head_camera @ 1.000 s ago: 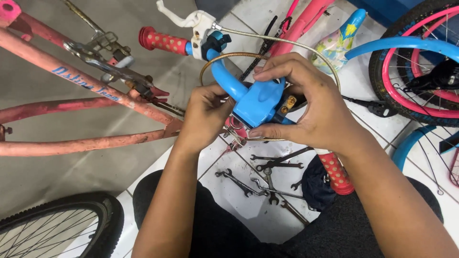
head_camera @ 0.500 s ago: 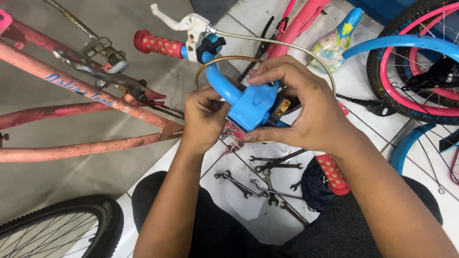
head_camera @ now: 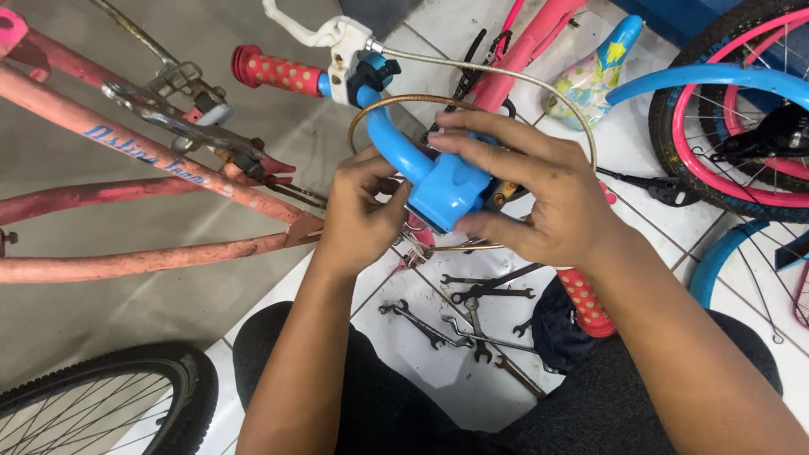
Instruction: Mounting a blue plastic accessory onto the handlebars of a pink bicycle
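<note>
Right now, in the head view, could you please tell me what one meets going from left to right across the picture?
Faded pink frame → left hand → blue handlebar clamp cover → right hand → black tyre with pink rim.

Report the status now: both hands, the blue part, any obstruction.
Left hand, right hand both grip blue handlebar clamp. Brake cable loops over. Wrenches on floor below.

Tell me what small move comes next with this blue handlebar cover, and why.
Probably press the blue cover down with the right hand while the left hand pinches its edge: both hands already clasp it over the middle of the handlebar, and it looks not fully seated.
</note>
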